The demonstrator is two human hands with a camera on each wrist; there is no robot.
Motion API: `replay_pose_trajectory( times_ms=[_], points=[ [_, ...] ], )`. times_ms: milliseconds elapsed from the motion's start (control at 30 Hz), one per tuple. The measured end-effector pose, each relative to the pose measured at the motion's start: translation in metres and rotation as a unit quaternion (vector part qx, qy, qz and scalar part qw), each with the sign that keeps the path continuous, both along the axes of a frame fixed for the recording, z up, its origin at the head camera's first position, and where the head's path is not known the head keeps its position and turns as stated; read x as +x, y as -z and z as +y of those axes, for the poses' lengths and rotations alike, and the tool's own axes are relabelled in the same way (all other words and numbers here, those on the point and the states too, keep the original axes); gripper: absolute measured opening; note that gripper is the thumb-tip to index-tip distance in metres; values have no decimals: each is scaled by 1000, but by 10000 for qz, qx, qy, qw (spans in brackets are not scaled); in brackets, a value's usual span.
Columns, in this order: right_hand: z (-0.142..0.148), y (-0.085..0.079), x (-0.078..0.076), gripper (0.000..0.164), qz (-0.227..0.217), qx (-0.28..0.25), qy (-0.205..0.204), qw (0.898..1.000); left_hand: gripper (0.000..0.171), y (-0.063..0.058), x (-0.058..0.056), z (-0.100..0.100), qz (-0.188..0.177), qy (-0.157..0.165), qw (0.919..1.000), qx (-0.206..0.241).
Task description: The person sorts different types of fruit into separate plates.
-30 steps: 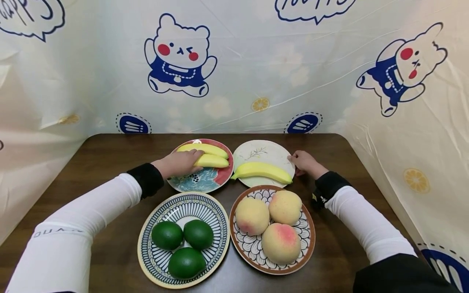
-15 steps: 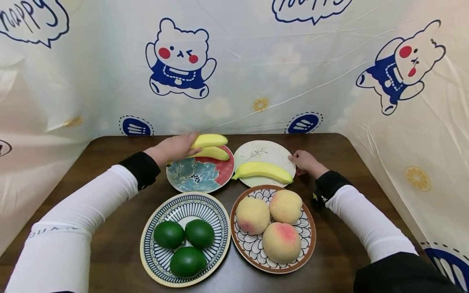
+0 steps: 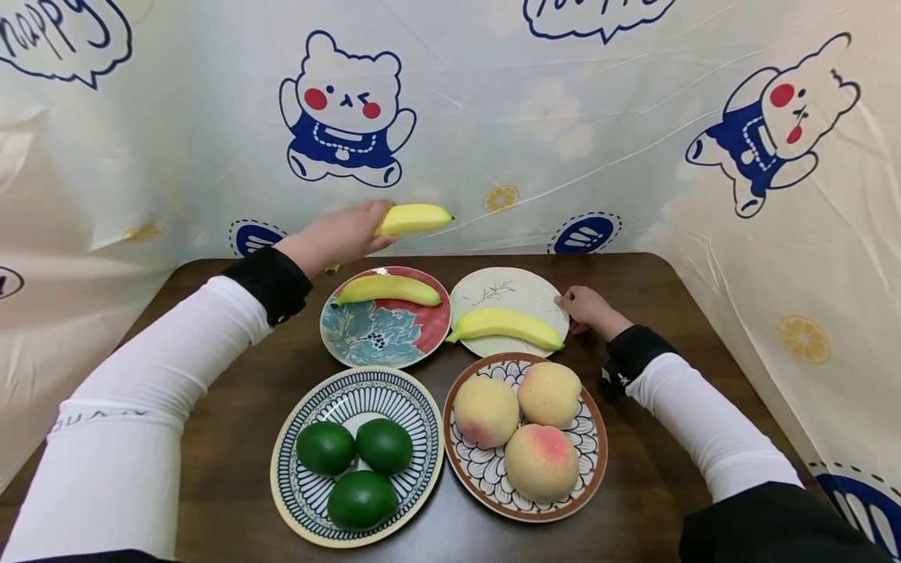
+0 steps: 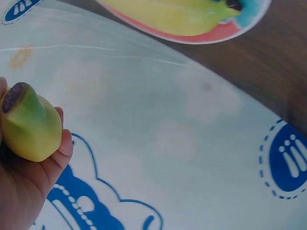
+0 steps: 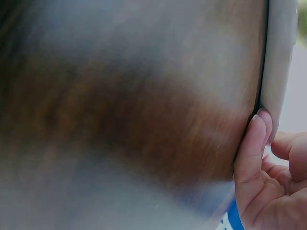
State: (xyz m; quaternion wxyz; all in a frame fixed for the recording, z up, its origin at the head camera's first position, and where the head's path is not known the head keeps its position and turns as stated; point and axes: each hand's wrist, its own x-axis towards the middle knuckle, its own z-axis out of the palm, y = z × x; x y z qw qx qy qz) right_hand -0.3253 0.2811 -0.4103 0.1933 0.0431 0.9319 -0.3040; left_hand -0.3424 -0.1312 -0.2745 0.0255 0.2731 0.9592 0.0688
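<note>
My left hand [image 3: 345, 234] grips a yellow banana [image 3: 417, 218] in the air above the back of the table; its stem end faces the left wrist view, where the fingers [image 4: 64, 143] wrap it. Below lies a second banana [image 3: 387, 290] on the red and blue flowered plate [image 3: 376, 340]. At the white plate [image 3: 503, 285], my right hand [image 3: 590, 310] pinches the right rim, thumb on top and fingers beneath in the right wrist view [image 5: 268, 177]. A third banana [image 3: 505, 328] rests across the front of that white plate.
Nearer to me, a blue-patterned plate [image 3: 288, 446] carries three dark green avocado-like fruits [image 3: 362, 500]. A brown-rimmed plate [image 3: 601, 446] beside it holds three peaches [image 3: 540, 463]. The brown table [image 3: 669, 485] ends at a printed curtain [image 3: 464, 117] behind and at both sides.
My left hand has lifted one banana up off the flowered plate, leaving the other on it. The right hand keeps its place at the white plate's rim.
</note>
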Motion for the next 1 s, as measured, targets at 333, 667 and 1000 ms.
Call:
replay_pose_trajectory(
  times_ms=[333,667,1000],
  points=[
    [3,4,-4,39,-58,-12,11,10000,61,-14,0,34,109,352,9992,-157],
    [5,9,-5,40,-93,-12,58,9999,60,-25,-1,72,153,573,9982,-90],
    [3,9,-4,39,-74,-49,118,9999,58,-20,-7,106,467,821,9944,-469]
  ],
)
